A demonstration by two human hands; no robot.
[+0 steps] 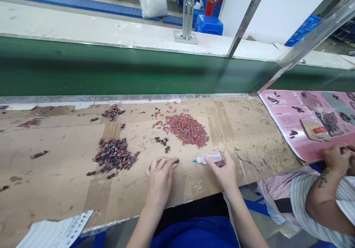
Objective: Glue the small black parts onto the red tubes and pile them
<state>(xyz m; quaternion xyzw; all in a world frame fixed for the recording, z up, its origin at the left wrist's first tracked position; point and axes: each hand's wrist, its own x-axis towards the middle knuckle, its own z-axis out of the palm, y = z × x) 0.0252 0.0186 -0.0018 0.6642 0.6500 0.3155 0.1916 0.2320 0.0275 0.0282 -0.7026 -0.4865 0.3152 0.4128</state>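
Note:
My left hand (161, 176) rests on the cardboard-covered bench and pinches a small dark part (176, 162) at its fingertips. My right hand (224, 168) grips a small clear squeeze bottle (210, 157) with a blue nozzle; the nozzle tip points left toward the dark part, a short gap away. A heap of small red parts (187, 129) lies just beyond my hands. A heap of darker red-and-black parts (114, 155) lies to the left of my left hand. A few loose dark parts (163, 142) sit between the heaps.
A green conveyor belt (111, 70) runs along the far side of the bench. A co-worker's arm (330, 189) is at the right, over a pink printed sheet (285, 118) with small parts. A printed paper (55, 233) lies at the near left edge. A smaller cluster (113, 111) sits farther back.

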